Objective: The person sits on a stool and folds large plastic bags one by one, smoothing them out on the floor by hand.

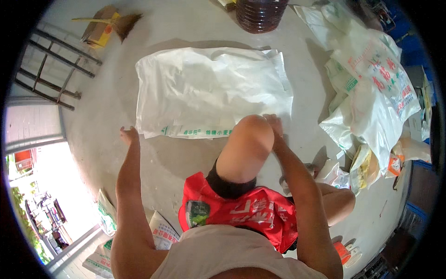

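Observation:
A large white woven plastic sack (pixel 212 89) lies flat on the floor before me, with green printing along its near edge. My left hand (pixel 129 136) is at the sack's near left corner, its fingers partly curled. Whether it grips the corner is too small to tell. Over at the near right edge, my right hand (pixel 274 122) rests against the sack beside my raised knee (pixel 256 130). The knee overlaps the near edge and hides part of this hand's surroundings. A red printed cloth (pixel 240 212) covers my lap.
Several white printed sacks (pixel 376 80) are heaped at the right, with smaller bags (pixel 336 174) below them. A dark ribbed container (pixel 259 15) stands beyond the sack. At the left are a metal rack (pixel 57 64), a broom (pixel 125 26) by a cardboard box (pixel 99 29), and a bright doorway (pixel 55 185).

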`<action>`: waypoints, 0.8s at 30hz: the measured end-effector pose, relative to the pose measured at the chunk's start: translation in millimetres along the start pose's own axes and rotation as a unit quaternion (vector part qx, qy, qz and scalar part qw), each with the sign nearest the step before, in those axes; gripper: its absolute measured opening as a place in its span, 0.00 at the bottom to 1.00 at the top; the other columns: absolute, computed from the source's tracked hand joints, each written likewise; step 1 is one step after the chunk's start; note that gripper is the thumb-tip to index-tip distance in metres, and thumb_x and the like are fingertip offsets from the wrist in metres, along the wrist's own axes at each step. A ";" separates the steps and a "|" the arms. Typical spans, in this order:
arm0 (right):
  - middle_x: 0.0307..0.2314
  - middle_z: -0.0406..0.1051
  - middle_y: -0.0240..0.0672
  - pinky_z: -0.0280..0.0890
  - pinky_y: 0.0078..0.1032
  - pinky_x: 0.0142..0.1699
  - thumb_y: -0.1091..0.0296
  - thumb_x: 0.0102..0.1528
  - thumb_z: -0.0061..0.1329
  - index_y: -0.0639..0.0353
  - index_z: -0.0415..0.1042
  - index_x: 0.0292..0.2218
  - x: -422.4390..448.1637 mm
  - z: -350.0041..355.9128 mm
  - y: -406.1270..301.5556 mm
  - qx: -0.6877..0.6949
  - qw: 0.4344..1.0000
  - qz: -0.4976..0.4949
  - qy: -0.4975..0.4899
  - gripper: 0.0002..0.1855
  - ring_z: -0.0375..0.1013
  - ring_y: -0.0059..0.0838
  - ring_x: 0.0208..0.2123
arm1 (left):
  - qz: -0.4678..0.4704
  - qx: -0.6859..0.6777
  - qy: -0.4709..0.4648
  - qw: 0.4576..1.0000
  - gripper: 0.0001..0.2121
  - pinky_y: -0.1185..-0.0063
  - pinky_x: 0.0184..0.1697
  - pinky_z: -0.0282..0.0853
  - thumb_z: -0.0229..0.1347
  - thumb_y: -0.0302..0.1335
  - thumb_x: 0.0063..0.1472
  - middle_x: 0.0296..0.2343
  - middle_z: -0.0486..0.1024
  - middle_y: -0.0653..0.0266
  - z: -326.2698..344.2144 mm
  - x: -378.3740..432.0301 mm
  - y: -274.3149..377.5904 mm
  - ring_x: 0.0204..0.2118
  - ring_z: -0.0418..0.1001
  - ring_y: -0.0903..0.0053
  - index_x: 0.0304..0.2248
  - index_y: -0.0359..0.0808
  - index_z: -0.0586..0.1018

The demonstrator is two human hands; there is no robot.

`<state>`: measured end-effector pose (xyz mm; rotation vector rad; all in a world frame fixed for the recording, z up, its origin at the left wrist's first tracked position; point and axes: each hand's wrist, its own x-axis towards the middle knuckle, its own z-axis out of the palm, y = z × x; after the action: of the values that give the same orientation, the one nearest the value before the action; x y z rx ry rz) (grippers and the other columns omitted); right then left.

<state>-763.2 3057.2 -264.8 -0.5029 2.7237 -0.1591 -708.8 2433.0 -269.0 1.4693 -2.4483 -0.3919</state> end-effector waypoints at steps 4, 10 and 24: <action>0.54 0.53 0.40 0.52 0.41 0.56 0.64 0.47 0.50 0.49 0.57 0.56 -3.2 4.5 4.7 0.039 0.982 0.030 0.183 0.34 0.55 0.42 0.54 | 0.253 -0.002 -0.059 0.966 0.30 0.65 0.55 0.57 0.57 0.32 0.53 0.51 0.60 0.49 30.0 -71.8 50.8 0.54 0.58 0.55 0.55 0.40 0.61; 0.51 0.59 0.46 0.56 0.44 0.56 0.67 0.49 0.46 0.55 0.61 0.53 -14.1 32.6 61.9 0.136 0.966 0.199 -0.093 0.28 0.58 0.49 0.54 | 0.343 0.216 -0.433 0.805 0.37 0.67 0.61 0.49 0.60 0.41 0.50 0.55 0.58 0.51 127.5 -102.0 54.9 0.60 0.51 0.58 0.58 0.39 0.59; 0.35 0.73 0.45 0.66 0.37 0.44 0.63 0.47 0.50 0.60 0.73 0.38 -254.9 -106.8 379.6 0.318 0.823 0.431 0.189 0.17 0.72 0.44 0.39 | 0.174 -0.160 -0.374 0.897 0.17 0.73 0.42 0.68 0.52 0.27 0.54 0.36 0.74 0.58 98.2 -109.9 66.6 0.39 0.72 0.69 0.44 0.32 0.73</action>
<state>-704.1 3507.9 -147.1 1.0309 2.7056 -0.9403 -748.0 2570.0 -345.5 0.7868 -2.9113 -1.4129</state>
